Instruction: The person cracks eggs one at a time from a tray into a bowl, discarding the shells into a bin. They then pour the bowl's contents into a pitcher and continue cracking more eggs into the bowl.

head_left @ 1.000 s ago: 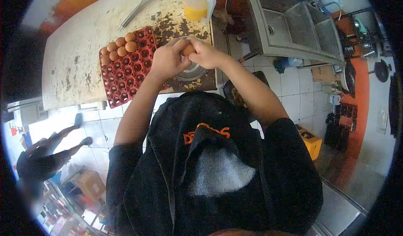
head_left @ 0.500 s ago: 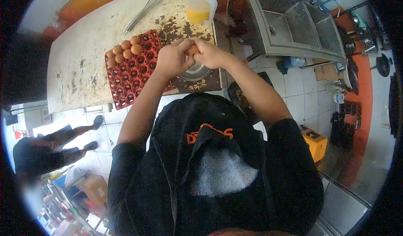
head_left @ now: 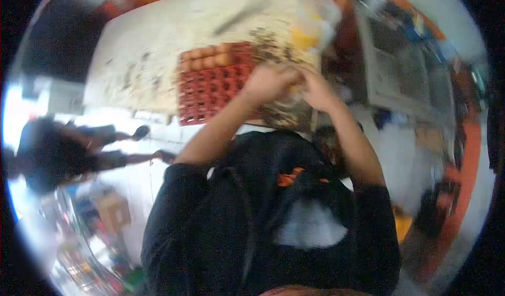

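Note:
My left hand [head_left: 271,83] and my right hand [head_left: 318,91] meet with curled fingers around an egg, which is mostly hidden and smeared by motion. Below them sits a round metal bowl [head_left: 285,109], partly covered by the hands. Left of the hands lies a red egg tray [head_left: 213,93], with several brown eggs [head_left: 208,58] in its far rows and bare cups nearer me. A clear plastic jug [head_left: 318,13] with yellow liquid in its lower part stands behind my right hand.
A blurred whisk [head_left: 242,15] lies on the worn table [head_left: 134,48] beyond the tray. To the right is a metal sink unit [head_left: 397,93]. Another person [head_left: 58,151] is at the left, near a cardboard box [head_left: 113,212].
The camera view has swung, so table, tray and jug appear farther right and the picture is blurred. My hands stay together above the bowl.

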`<action>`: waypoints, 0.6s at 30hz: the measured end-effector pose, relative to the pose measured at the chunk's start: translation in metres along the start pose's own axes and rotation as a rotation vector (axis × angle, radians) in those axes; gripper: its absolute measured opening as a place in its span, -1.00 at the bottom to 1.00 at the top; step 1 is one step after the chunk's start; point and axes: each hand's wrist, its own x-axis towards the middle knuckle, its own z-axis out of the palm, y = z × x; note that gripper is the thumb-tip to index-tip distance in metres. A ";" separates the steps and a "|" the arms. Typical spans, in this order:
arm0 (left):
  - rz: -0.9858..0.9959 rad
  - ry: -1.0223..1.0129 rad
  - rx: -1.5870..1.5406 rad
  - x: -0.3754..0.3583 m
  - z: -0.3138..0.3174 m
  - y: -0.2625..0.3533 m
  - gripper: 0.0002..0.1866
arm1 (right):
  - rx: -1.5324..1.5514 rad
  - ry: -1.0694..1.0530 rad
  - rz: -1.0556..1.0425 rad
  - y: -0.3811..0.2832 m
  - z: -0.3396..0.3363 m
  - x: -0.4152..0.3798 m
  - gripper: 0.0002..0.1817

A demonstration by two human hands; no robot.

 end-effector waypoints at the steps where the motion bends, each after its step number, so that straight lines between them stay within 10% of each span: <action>1: 0.017 0.037 -0.098 -0.001 0.004 -0.001 -0.74 | 0.070 0.052 -0.057 0.002 0.005 0.001 -0.32; 4: 0.115 0.155 -0.007 -0.003 0.008 0.006 -0.80 | 0.580 -0.099 0.347 0.012 0.018 -0.009 -0.33; 8: 0.111 0.082 -0.071 -0.006 0.015 0.016 -0.69 | 0.625 0.087 0.150 0.041 0.028 -0.033 -0.53; 14: -0.168 0.228 -0.402 -0.024 0.025 0.022 -0.67 | 0.686 0.087 0.660 0.100 0.000 -0.150 -0.67; 18: -0.357 0.221 -0.601 -0.026 0.031 0.015 -0.63 | 0.673 0.130 0.601 0.137 0.033 -0.172 -0.66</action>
